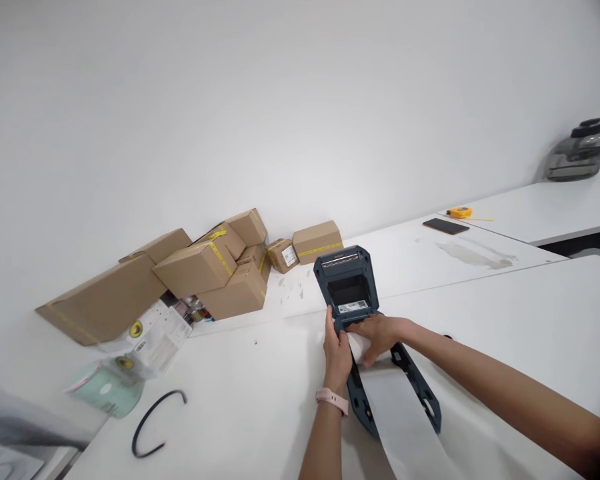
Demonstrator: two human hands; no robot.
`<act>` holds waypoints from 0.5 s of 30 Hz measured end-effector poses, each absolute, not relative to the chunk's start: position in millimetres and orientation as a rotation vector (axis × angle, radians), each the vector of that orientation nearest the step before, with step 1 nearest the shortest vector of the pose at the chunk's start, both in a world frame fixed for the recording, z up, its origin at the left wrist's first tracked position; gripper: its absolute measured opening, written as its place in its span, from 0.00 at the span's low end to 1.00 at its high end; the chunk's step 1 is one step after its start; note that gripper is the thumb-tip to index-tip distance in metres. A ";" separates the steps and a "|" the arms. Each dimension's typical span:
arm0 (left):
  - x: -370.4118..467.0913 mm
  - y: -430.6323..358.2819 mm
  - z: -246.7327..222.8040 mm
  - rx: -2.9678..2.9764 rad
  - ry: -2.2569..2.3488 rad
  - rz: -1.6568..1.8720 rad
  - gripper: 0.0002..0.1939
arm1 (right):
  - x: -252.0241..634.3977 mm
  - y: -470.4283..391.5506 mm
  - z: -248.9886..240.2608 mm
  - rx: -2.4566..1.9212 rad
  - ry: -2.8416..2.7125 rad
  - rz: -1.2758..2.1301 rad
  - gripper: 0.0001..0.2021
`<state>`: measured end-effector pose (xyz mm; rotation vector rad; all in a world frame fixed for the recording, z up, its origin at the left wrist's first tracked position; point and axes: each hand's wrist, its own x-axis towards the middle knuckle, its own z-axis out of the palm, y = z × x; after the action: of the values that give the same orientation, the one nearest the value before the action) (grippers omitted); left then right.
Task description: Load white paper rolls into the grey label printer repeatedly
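Note:
A dark blue label printer (324, 265) stands on the white table with its lid swung up. Inside it sits a white label roll (357, 347), partly covered by my fingers. A wide paper strip (405, 420) runs from the roll toward me, over the printer's front and out of the bottom of the view. My left hand (337, 357), with a pink band at the wrist, holds the printer's left side by the hinge. From the right, my right hand (379, 333) reaches in, its fingers curled over the roll; the fingertips are partly hidden.
Taped cardboard boxes (195, 267) are heaped against the wall at back left. Nearer lie clear packages (157, 340), a mint-green container (107, 393) and a black curved strip (143, 420). Back right: a phone (446, 226), a yellow tape measure (460, 213) and a dark translucent jug (580, 157).

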<state>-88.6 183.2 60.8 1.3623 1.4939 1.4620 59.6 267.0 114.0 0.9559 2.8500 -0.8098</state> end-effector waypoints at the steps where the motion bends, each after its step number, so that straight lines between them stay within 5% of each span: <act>1: -88.8 184.1 60.2 1.355 1.492 1.467 0.33 | 56.3 268.2 114.7 0.945 2.820 -0.803 0.44; 15: -86.9 188.2 55.5 1.189 1.322 1.532 0.35 | 64.9 280.5 148.7 0.644 2.639 -1.034 0.36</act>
<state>-86.9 188.2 55.5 1.1888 1.3217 1.5321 64.9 280.5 148.7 0.6438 2.6394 -1.0338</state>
